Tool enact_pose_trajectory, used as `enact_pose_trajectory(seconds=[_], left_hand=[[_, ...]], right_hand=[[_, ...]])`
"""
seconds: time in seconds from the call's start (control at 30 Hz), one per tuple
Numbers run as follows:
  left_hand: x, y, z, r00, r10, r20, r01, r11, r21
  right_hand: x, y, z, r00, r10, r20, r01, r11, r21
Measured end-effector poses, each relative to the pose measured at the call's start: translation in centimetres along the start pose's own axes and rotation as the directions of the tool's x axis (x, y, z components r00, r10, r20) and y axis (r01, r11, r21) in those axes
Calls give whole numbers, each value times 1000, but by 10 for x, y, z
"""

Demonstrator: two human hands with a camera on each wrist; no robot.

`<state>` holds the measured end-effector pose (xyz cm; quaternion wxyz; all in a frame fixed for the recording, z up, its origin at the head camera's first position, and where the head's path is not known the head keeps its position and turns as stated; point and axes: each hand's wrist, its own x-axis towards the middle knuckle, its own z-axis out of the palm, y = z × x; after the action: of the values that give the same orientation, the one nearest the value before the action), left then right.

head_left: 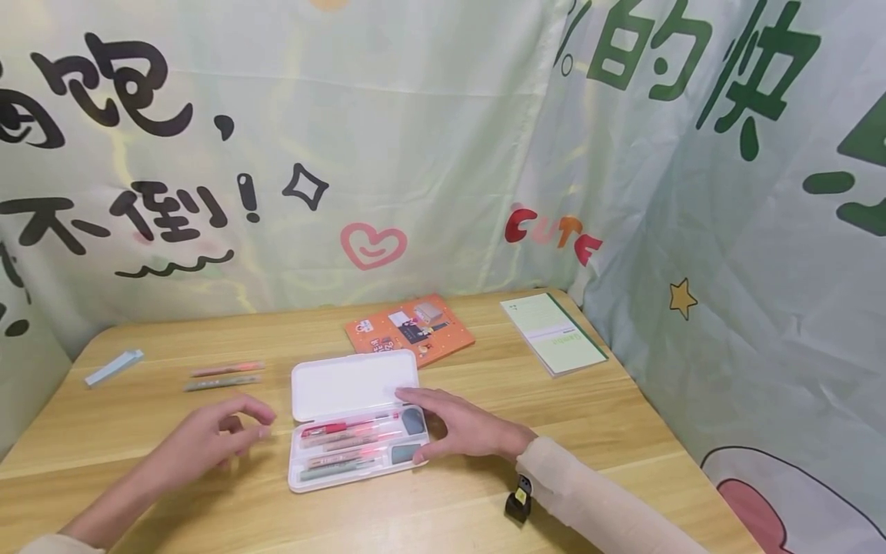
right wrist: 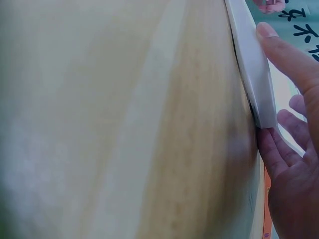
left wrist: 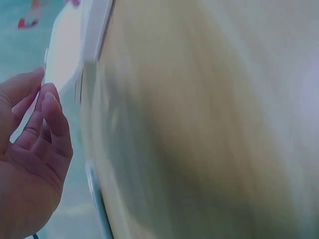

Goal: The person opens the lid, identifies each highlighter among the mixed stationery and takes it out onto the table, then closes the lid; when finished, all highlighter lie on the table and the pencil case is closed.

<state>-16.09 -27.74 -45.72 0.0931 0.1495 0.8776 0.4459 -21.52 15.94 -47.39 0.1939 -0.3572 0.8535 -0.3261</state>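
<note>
A white pencil case (head_left: 354,382) lies with its lid folded back on the wooden table. Its two compartments hold several pens (head_left: 344,441), red, pink and grey-green, and two grey-blue pieces (head_left: 413,421) at the right end. My right hand (head_left: 462,425) grips the case's right end, its thumb on the near corner and its fingers by the lid. In the right wrist view the thumb (right wrist: 267,31) touches the case's edge (right wrist: 254,69). To the left of the case, my left hand (head_left: 208,435) hovers with loosely bent fingers, holding nothing.
Two pens (head_left: 223,382) lie beyond my left hand, with a light blue strip-shaped item (head_left: 114,368) farther left. An orange booklet (head_left: 443,338) is behind the lid, and a pale green notebook (head_left: 554,332) lies back right. Printed cloth (head_left: 429,154) hangs behind the table (head_left: 588,438).
</note>
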Motion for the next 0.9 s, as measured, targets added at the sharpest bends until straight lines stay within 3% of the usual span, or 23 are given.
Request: enact_pose_trajectory(seconds=[0.13,0.33,0.43,0.6,0.77,0.9], left_hand=[[0,12,18,998,52,44,-51,998,-24],[-1,22,40,991,42,127,-37,998,-41],[-3,25,48,992,64,104,-72,995,69],[-5,30,57,990,136,41,-142,948,283],[-7,34,61,989,149,18,-145,923,357],[-9,37,63,981,192,7,-175,876,450]], right_hand=[[0,0,1,1000,0,-2,0,1000,4],[1,2,1,1000,-10,-5,10,1000,-2],[1,2,1,1000,-15,-7,15,1000,-10],[1,1,0,1000,-17,-8,17,1000,-9],[1,1,0,1000,-8,-2,8,1000,0],[1,2,0,1000,-12,-1,12,1000,-6]])
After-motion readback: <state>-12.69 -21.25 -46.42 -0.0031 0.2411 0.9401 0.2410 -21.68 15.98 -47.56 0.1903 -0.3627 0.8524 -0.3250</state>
